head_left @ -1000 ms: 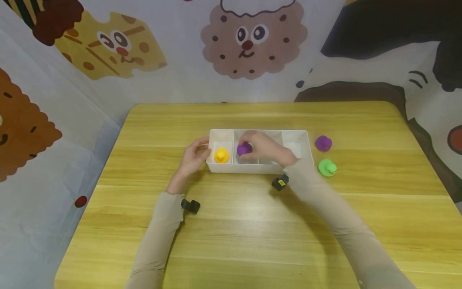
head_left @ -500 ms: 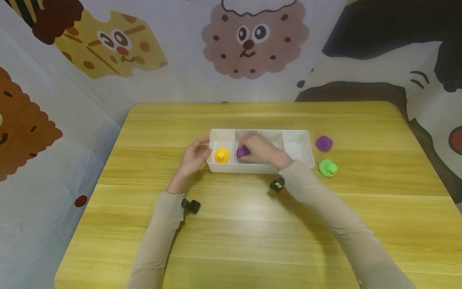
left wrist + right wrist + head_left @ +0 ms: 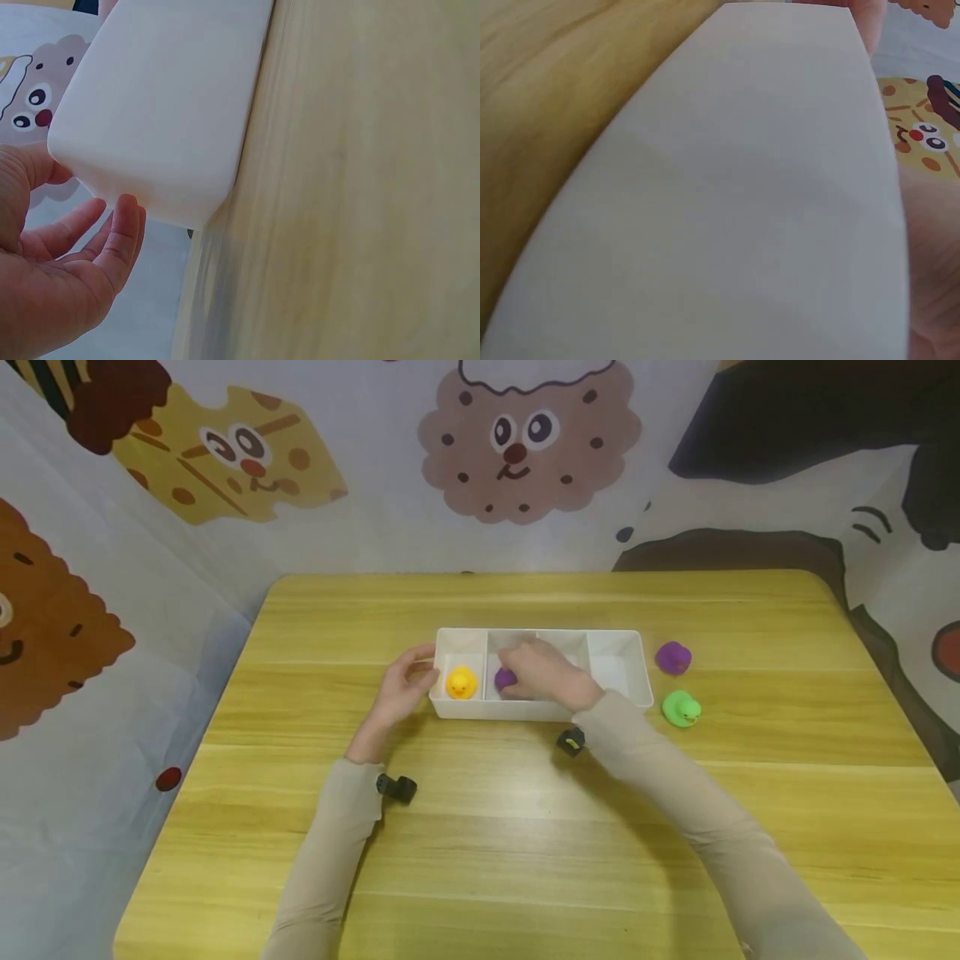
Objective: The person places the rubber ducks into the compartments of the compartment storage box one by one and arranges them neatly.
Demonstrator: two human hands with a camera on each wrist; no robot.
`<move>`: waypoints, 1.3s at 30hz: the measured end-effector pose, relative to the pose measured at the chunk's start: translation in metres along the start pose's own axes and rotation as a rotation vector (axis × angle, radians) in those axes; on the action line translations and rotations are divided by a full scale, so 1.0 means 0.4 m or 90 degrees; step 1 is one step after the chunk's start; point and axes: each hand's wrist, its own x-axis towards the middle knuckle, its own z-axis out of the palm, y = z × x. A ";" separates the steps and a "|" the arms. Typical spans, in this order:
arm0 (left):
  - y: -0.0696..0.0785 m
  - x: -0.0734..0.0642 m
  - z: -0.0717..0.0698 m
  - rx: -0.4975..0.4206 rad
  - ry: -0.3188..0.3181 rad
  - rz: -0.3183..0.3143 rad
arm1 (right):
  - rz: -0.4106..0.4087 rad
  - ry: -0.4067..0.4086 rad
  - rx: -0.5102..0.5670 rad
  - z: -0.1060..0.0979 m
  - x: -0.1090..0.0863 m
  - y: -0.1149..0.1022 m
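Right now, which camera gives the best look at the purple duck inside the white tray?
The head view: the purple duck shows in the tray's second compartment from the left, under the right hand, beside the yellow duck. Both wrist views show only the tray's white outer wall and the table, no duck.

Bright, even light from overhead; soft shadows fall toward six o'clock under the arms on the table (image 3: 525,860). The head view bows at its edges. Both wrist views are blurred (the tray (image 3: 765,210) too close).
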 end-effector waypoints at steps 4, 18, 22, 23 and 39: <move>0.000 -0.001 -0.001 -0.006 0.001 0.003 | 0.019 -0.021 0.022 -0.005 0.005 -0.002; 0.014 -0.007 0.000 -0.017 -0.003 0.022 | 0.030 0.080 0.213 -0.041 -0.016 0.033; 0.053 -0.021 0.002 -0.028 -0.010 0.012 | 0.027 0.107 0.229 -0.055 -0.031 0.044; 0.061 -0.025 0.002 -0.026 -0.011 0.010 | 0.026 0.117 0.233 -0.060 -0.036 0.045; -0.008 -0.002 0.004 -0.019 0.006 0.024 | 0.030 0.253 0.278 -0.133 -0.133 0.093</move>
